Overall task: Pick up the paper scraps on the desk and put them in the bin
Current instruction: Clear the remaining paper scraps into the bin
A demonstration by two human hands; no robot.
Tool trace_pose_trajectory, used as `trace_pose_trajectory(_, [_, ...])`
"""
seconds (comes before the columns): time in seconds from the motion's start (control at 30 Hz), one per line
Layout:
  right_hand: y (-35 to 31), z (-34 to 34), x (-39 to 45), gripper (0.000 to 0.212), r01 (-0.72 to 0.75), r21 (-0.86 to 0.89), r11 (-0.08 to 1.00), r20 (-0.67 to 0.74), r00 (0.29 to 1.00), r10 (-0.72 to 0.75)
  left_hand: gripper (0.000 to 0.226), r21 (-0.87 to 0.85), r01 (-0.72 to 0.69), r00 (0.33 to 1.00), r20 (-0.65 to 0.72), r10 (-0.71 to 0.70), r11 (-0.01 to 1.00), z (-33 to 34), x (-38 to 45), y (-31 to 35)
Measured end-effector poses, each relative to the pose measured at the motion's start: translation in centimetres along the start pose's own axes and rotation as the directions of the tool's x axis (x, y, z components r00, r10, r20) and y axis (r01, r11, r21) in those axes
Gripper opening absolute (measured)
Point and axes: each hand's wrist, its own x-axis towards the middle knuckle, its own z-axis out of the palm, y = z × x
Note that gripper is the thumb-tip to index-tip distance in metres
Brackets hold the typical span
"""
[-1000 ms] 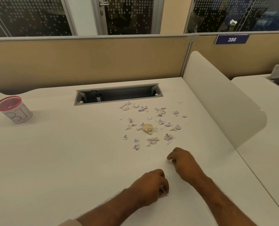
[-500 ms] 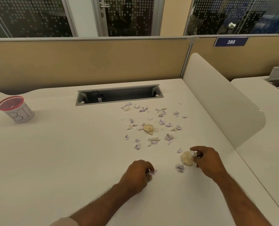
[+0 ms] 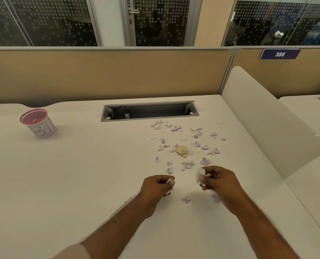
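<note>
The cream-white laminate desk surface [image 3: 80, 174] looks smooth and matt, barely any sheen. The small white-and-lilac paper scraps [image 3: 197, 143] scattered on it are crumpled, creased paper, and the bigger tan crumpled paper wad [image 3: 182, 150] looks rougher, kind of like kraft or tissue. The little round white bin with the red rim [image 3: 38, 123] looks papery on its wall, with hand-drawn letters; the rim looks like plastic. The grey rectangular cable tray frame [image 3: 148, 118] looks like brushed metal, dull finish. The beige rear partition panel [image 3: 106, 75] looks matt and cloth-like, and the rounded cream side divider [image 3: 267, 131] is smooth with a soft sheen.
</note>
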Motion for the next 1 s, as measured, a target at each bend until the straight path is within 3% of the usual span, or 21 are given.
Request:
trace_pose_trajectory(0.1, [-0.3,3.7,-0.7,0.027,-0.053,0.142,0.988,0.109,0.993,0.038,0.011,-0.314,0.147,0.989,0.069,-0.132,0.938,0.4,0.0,1.1])
trace_pose_trajectory(0.2, [0.0,7.0,-1.4,0.027,-0.036,0.099,0.994,0.13,0.991,0.023,0.019,-0.506,0.257,0.967,0.139,-0.215,0.823,0.2,-0.1,1.5])
trace_pose_trajectory(0.37, [0.6,11.0,-1.8,0.017,0.11,-0.152,0.982,0.048,0.993,-0.104,0.012,-0.652,0.298,0.953,0.165,-0.253,0.697,-0.8,0.0,1.9])
trace_pose_trajectory(0.43, [0.8,12.2,-1.9,0.016,0.164,-0.247,0.955,0.045,0.987,-0.157,0.028,-0.691,0.307,0.949,0.171,-0.265,0.654,-1.3,0.2,1.9])
trace_pose_trajectory(0.5, [1.2,13.1,-1.8,0.016,0.218,-0.36,0.907,0.05,0.975,-0.214,0.041,-0.713,0.324,0.944,0.198,-0.263,0.622,-1.8,0.1,2.0])
trace_pose_trajectory(0.57, [1.6,13.8,-1.6,0.014,0.291,-0.535,0.793,0.071,0.951,-0.302,0.04,-0.741,0.318,0.944,0.194,-0.266,0.591,-2.3,-0.1,2.2])
trace_pose_trajectory(0.7, [1.8,15.1,-1.3,0.015,0.485,-0.677,0.554,0.215,0.85,-0.481,0.028,-0.744,0.236,0.954,0.055,-0.294,0.625,-3.2,0.0,2.4])
trace_pose_trajectory(0.77, [1.7,15.8,-1.1,0.018,0.537,-0.678,0.503,0.29,0.823,-0.488,0.033,-0.723,0.22,0.957,0.03,-0.289,0.655,-4.0,0.4,2.5])
trace_pose_trajectory(0.9, [1.6,16.6,-0.5,0.023,0.545,-0.607,0.578,0.46,0.834,-0.304,0.04,-0.649,0.238,0.941,-0.031,-0.337,0.723,-5.8,0.9,2.7])
trace_pose_trajectory(1.0, [1.4,17.4,0.1,0.023,0.534,-0.519,0.668,0.461,0.833,-0.307,0.037,-0.61,0.26,0.907,-0.111,-0.405,0.749,-7.2,1.4,3.1])
